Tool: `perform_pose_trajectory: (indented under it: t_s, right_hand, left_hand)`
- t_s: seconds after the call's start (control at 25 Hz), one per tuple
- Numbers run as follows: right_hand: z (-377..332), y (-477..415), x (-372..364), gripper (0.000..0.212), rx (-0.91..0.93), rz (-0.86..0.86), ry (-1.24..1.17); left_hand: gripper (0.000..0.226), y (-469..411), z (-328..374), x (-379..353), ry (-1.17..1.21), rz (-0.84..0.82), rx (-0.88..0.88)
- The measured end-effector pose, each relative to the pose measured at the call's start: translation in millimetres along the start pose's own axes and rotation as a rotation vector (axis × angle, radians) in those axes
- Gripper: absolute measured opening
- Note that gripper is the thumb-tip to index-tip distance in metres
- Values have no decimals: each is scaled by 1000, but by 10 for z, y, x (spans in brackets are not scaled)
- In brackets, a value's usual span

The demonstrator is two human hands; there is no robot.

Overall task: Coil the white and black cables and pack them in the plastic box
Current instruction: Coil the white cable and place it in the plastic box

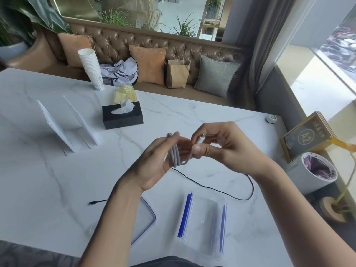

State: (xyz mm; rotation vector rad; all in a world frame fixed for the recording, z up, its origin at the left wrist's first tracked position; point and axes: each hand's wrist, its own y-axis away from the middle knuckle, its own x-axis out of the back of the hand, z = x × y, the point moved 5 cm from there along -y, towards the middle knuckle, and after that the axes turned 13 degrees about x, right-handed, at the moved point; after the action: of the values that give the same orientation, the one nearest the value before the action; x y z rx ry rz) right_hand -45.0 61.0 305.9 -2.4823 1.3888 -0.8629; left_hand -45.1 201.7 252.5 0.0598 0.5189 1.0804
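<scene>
Marble table holds the black cable at 6 o'clock beside the open box. Left hand wears white cable loops around its fingers; right hand pinches the end.

Marble table before a tufted brown bench with cushions, daylit window

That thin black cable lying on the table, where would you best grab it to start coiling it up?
Probably at its free plug end, which lies alone on the bare marble table, left of the left hand. Come straight down from above and pinch the stiff plug sideways; the black cable lies flat, so there is nothing to get under. Both hands are busy with the white cable now.
</scene>
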Motion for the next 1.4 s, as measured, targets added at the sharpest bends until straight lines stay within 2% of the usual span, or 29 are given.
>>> perform_pose_trajectory:
  t_s: [0.12,0.2,0.32,0.4,0.52,0.64,0.84,0.96,1.12,1.28,1.4]
  right_hand:
    - [-48,-65,44,12,54,3,3]
    - [-20,-112,44,8,66,20,-1]
    - [76,-145,-58,17,-12,-2,-160]
    - [111,-126,-126,21,-54,-21,-294]
    - [109,-93,-169,25,-61,2,-292]
    - [139,-61,-174,23,-20,75,-208]
    - [263,63,-193,12,-23,324,-206]
    - [304,110,-225,15,-56,394,-268]
    - [356,117,-201,26,-82,449,-229]
    - [389,125,-170,23,-129,495,-187]
    - [408,137,-152,32,-147,546,-153]
  left_hand:
    - [49,50,-3,-60,-130,-152,54]
    - [55,68,-11,-104,-165,-243,88]
    - [55,83,-4,-225,-58,-433,96]
    - [54,60,-10,-242,5,-487,86]
    - [51,40,-48,-212,-11,-483,65]
    - [53,10,-81,-160,-62,-345,45]
    - [69,-73,-69,-22,-221,134,-51]
    - [72,-79,-86,-90,-316,223,-134]
    - [63,-52,-83,-132,-387,304,-239]
    - [40,-28,-100,-118,-467,301,-315]
    - [26,-8,-121,-122,-473,404,-338]
